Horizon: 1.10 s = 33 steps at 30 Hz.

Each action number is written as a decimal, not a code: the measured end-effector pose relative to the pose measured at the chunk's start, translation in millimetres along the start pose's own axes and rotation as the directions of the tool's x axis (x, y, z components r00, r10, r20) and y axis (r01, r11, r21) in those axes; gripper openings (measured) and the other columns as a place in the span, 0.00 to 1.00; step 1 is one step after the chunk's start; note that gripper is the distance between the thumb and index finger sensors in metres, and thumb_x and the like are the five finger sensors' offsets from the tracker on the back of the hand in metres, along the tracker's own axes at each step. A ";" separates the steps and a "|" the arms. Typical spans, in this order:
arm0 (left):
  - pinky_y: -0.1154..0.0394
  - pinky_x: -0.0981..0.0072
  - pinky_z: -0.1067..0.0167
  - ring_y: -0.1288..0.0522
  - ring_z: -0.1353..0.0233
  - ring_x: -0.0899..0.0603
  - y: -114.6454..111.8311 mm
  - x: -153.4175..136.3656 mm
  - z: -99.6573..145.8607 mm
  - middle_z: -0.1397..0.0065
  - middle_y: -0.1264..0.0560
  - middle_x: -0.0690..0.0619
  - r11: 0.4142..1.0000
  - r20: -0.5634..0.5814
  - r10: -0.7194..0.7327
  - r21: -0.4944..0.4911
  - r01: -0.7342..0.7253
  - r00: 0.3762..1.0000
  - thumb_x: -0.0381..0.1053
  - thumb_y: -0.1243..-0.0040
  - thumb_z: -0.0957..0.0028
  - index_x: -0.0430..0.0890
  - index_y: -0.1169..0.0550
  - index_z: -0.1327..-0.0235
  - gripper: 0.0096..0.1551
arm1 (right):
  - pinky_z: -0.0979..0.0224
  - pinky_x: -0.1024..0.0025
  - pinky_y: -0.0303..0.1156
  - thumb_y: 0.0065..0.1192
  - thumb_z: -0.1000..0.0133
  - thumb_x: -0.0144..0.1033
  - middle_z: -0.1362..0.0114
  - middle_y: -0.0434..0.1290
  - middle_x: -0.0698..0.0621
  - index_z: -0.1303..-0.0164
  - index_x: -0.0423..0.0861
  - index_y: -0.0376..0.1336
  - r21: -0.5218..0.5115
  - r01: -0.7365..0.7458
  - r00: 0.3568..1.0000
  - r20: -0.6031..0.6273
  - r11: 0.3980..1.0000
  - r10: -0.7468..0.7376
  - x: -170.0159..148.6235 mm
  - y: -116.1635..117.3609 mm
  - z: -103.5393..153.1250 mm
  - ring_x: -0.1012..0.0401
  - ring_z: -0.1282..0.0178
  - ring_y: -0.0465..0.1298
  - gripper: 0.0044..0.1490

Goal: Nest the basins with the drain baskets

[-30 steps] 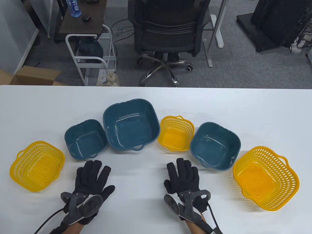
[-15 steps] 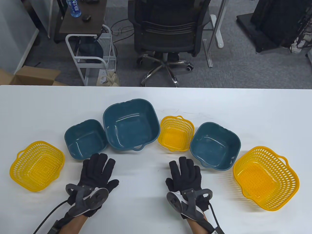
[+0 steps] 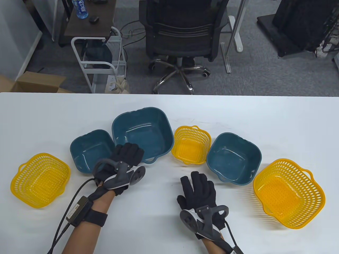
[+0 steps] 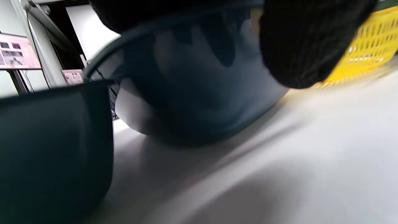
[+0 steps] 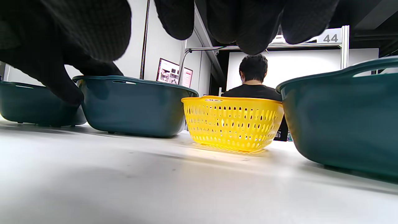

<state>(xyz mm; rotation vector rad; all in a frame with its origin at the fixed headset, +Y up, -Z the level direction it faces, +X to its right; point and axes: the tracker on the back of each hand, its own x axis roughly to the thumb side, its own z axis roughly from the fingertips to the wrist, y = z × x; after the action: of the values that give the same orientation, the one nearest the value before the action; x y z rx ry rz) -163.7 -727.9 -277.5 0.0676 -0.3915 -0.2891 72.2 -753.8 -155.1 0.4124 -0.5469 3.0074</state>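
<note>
Left hand reaches over the near rim of the large blue basin, fingers draped at the lip beside its handle; whether they have closed on the edge cannot be told, since the wrist view is blurred. Right hand lies flat and spread on the white table, holding nothing. Three blue basins and three yellow drain baskets sit apart in an arc, apparently laid out by size for pairing: a small basin, a small basket, a medium basin, and larger baskets at far left and far right. None is nested yet.
</note>
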 end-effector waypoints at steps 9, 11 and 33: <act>0.24 0.51 0.34 0.17 0.37 0.45 -2.7 1.2 -7.0 0.37 0.17 0.60 0.999 0.057 -0.005 0.043 0.003 0.998 0.57 0.24 0.56 0.59 0.21 0.40 0.29 | 0.24 0.33 0.60 0.64 0.47 0.52 0.17 0.53 0.34 0.20 0.44 0.52 -0.021 0.000 1.000 -0.005 1.000 0.000 -2.4 -2.9 0.5 0.35 0.21 0.60 0.48; 0.24 0.51 0.34 0.16 0.39 0.45 -0.5 1.5 -6.4 0.39 0.16 0.61 0.997 0.062 -0.005 0.074 0.001 0.998 0.58 0.23 0.59 0.58 0.21 0.42 0.30 | 0.24 0.33 0.60 0.64 0.47 0.52 0.17 0.53 0.34 0.21 0.44 0.52 -0.025 0.001 1.000 -0.007 1.000 -0.001 -2.8 -3.3 0.8 0.35 0.21 0.61 0.48; 0.24 0.51 0.33 0.16 0.38 0.46 23.5 32.5 147.3 0.39 0.16 0.61 0.954 0.266 -0.004 0.289 -0.076 0.964 0.58 0.23 0.59 0.59 0.20 0.43 0.29 | 0.25 0.33 0.61 0.65 0.47 0.51 0.18 0.55 0.33 0.21 0.43 0.53 -0.069 -0.013 0.999 -0.032 0.998 0.010 -12.2 -6.8 4.9 0.35 0.23 0.62 0.47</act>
<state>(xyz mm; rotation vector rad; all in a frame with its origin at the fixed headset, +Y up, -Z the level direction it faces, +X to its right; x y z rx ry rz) -185.5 -716.3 -126.9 0.3193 -0.7005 -0.2003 85.8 -749.4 -151.7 0.3574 -0.6508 2.9899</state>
